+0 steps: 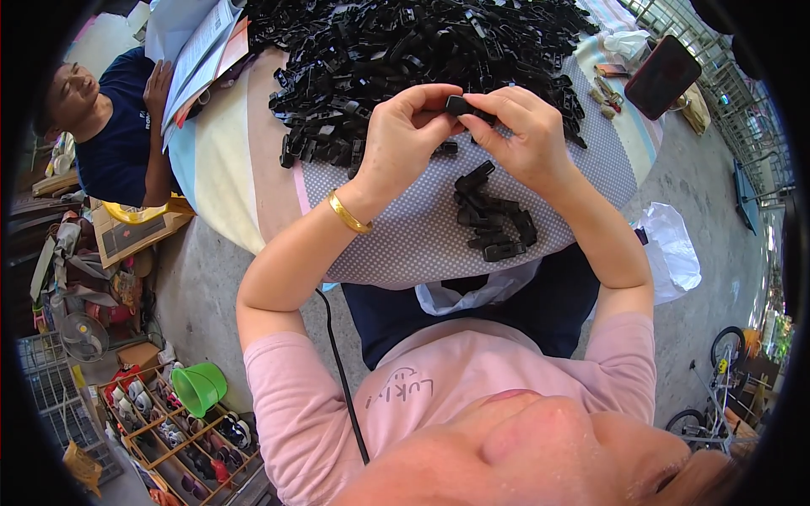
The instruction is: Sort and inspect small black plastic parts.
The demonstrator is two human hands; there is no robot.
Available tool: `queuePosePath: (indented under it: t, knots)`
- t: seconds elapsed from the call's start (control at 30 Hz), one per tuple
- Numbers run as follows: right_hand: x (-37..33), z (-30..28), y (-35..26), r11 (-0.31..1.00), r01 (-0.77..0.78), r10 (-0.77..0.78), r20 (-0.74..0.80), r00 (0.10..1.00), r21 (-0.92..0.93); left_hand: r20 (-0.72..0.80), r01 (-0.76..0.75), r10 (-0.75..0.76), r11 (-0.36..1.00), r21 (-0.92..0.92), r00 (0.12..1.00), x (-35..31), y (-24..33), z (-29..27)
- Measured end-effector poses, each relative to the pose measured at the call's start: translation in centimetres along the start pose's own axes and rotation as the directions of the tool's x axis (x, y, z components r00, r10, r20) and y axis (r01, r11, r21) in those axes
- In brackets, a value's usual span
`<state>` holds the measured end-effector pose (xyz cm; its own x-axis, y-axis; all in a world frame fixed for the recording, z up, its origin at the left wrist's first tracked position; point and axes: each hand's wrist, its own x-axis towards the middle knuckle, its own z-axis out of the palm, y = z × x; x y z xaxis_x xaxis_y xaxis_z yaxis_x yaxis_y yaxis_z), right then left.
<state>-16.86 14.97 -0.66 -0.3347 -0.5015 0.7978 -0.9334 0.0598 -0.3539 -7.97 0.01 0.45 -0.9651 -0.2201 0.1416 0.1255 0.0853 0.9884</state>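
Note:
Over the near part of the table, both hands meet at a small black plastic piece (458,105). My left hand (403,135), with a gold bangle at its wrist, pinches it from the left with thumb and forefinger. From the right, the thumb and fingers of my right hand (525,133) close on the same piece and cover part of it. Beyond my hands spreads a large heap of similar black plastic parts (422,46). A smaller pile of black parts (489,221) lies below my hands, close to the table's near edge.
A patterned cloth covers the round table (388,244). A dark phone (663,78) stands at the right. White plastic bags (671,253) hang beside my lap. At the left another person (122,126) holds papers (202,63). A shoe rack (181,430) and green bucket (200,388) stand lower left.

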Motion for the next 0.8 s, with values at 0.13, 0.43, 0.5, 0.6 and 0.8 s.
queuePosePath:
  t: [0.13, 0.43, 0.5, 0.6, 0.8]
  knots:
    - [0.3, -0.3, -0.3, 0.997, 0.065, -0.064, 0.024, 0.998, -0.03, -0.022, -0.049, 0.05, 0.997, 0.064, 0.999, -0.2, 0.2, 0.1]
    - [0.3, -0.5, -0.4, 0.996, 0.065, -0.064, 0.017, 0.998, -0.056, 0.008, -0.059, 0.059, 0.997, 0.048, 0.998, -0.3, 0.2, -0.1]
    - [0.2, -0.4, -0.3, 0.996, 0.037, -0.036, 0.012, 0.999, -0.077, 0.012, -0.056, 0.056, 0.998, 0.008, 0.998, -0.2, 0.2, -0.1]
    - [0.3, -0.8, -0.3, 0.998, -0.053, 0.05, 0.057, 0.997, 0.042, 0.038, -0.064, 0.061, 0.996, 0.062, 0.997, -0.3, 0.3, -0.4]
    - [0.2, -1.4, 0.8, 0.624, -0.579, 0.388, 0.434, 0.813, 0.526, 0.037, -0.084, 0.086, 0.995, -0.058, 0.996, 0.1, 0.1, -0.7]
